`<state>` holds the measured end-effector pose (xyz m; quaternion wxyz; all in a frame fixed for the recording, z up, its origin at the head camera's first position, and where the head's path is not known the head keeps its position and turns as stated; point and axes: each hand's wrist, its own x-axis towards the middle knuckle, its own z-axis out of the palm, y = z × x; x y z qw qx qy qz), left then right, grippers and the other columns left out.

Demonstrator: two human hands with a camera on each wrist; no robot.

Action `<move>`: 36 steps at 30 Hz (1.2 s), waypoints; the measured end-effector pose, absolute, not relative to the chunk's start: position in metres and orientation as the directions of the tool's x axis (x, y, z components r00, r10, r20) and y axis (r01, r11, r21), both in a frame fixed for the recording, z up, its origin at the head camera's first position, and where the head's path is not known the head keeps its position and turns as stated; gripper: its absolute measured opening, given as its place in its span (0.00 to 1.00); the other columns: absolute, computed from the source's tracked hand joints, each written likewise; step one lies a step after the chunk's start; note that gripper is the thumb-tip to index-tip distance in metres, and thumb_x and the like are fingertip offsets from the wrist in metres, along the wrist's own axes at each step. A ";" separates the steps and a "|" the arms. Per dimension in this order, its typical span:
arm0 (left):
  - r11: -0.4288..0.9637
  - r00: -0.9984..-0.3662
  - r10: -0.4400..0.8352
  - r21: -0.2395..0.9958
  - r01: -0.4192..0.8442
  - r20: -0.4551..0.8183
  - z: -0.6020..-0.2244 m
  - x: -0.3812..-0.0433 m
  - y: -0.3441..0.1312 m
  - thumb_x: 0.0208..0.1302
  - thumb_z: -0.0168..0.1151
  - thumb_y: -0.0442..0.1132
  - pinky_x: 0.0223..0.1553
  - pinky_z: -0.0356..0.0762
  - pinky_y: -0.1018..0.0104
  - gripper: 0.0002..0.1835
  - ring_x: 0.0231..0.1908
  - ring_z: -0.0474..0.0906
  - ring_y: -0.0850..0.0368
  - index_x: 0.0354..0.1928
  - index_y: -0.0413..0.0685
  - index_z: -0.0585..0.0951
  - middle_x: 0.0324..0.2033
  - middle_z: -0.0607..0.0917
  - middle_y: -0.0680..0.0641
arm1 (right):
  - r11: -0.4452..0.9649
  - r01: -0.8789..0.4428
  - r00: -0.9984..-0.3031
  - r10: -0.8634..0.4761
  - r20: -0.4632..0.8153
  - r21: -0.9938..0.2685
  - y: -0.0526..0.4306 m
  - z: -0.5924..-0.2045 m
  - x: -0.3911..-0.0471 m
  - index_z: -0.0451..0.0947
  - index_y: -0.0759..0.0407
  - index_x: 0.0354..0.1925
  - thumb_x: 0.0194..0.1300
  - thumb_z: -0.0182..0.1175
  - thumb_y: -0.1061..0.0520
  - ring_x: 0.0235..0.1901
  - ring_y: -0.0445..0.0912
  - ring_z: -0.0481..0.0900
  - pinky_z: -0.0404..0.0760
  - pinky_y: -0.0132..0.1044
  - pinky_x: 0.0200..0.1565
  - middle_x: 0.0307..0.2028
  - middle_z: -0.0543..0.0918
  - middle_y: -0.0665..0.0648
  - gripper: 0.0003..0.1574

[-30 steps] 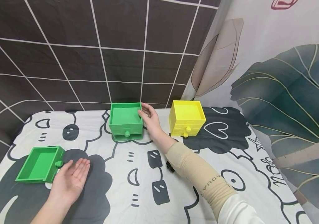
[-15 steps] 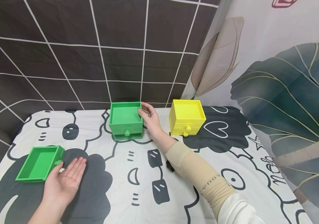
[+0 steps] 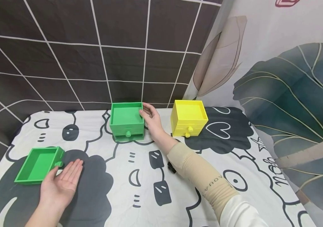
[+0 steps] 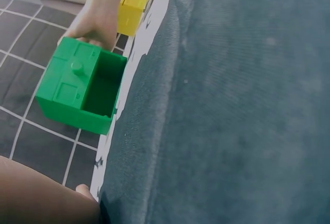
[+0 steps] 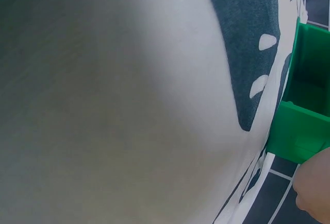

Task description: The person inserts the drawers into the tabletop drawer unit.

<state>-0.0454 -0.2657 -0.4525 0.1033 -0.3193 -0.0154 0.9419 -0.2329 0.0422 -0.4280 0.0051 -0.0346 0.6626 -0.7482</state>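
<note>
On the left of the cloth lies a loose green drawer (image 3: 39, 164), open side up, its round knob (image 3: 59, 164) facing right. My left hand (image 3: 56, 189) is palm up just beside that knob, fingers straight; whether the thumb touches the drawer I cannot tell. At the back stands a green drawer cabinet (image 3: 126, 129) with a vacant lower slot, whose dark opening also shows in the left wrist view. My right hand (image 3: 151, 121) grips the cabinet's right side, thumb at the top rim and fingers around the back corner. The right wrist view shows part of this hand (image 5: 314, 185) against the cabinet.
A yellow drawer cabinet (image 3: 189, 121) stands right of my right hand. Behind the cabinets rises a dark gridded cloth backdrop (image 3: 121, 63). Under my right forearm a small black object (image 3: 171, 167) is partly hidden. Patterned cloth (image 3: 121, 189) covers the surface.
My left hand has shifted left, bringing its thumb side close to the drawer's knob. The right hand and both cabinets have stayed in place.
</note>
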 end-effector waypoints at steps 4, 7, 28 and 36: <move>-0.980 -0.757 0.197 -0.124 -0.152 -0.623 -0.450 -0.048 -0.268 0.84 0.45 0.60 0.82 0.58 0.74 0.23 0.66 0.83 0.50 0.75 0.74 0.63 0.51 0.89 0.35 | -0.125 -0.043 -0.997 -0.055 0.050 -0.991 0.042 -0.427 -0.234 0.69 0.64 0.74 0.78 0.58 0.62 0.73 0.57 0.72 0.71 0.47 0.79 0.72 0.75 0.65 0.29; -0.983 -0.731 0.180 -0.139 -0.117 -0.658 -0.447 -0.051 -0.269 0.84 0.46 0.60 0.81 0.60 0.74 0.22 0.67 0.81 0.53 0.75 0.76 0.63 0.55 0.89 0.40 | -0.126 -0.046 -0.997 -0.053 0.053 -0.991 0.042 -0.427 -0.234 0.69 0.64 0.73 0.78 0.58 0.62 0.73 0.57 0.72 0.71 0.47 0.79 0.72 0.75 0.65 0.29; -0.999 -0.645 0.042 -0.031 -0.028 -0.763 -0.445 -0.059 -0.264 0.79 0.56 0.56 0.75 0.70 0.77 0.17 0.55 0.88 0.59 0.65 0.73 0.71 0.47 0.92 0.49 | -0.128 -0.024 -0.998 -0.051 0.031 -0.991 0.042 -0.429 -0.233 0.69 0.62 0.74 0.78 0.58 0.61 0.73 0.56 0.72 0.71 0.46 0.80 0.72 0.75 0.64 0.30; -0.999 -0.632 0.012 0.018 -0.042 -0.775 -0.441 -0.059 -0.261 0.74 0.61 0.57 0.70 0.74 0.80 0.17 0.50 0.91 0.61 0.61 0.71 0.74 0.44 0.93 0.51 | -0.126 -0.031 -0.998 -0.049 0.037 -0.992 0.042 -0.428 -0.233 0.69 0.63 0.74 0.78 0.58 0.61 0.73 0.57 0.73 0.71 0.47 0.79 0.72 0.75 0.65 0.30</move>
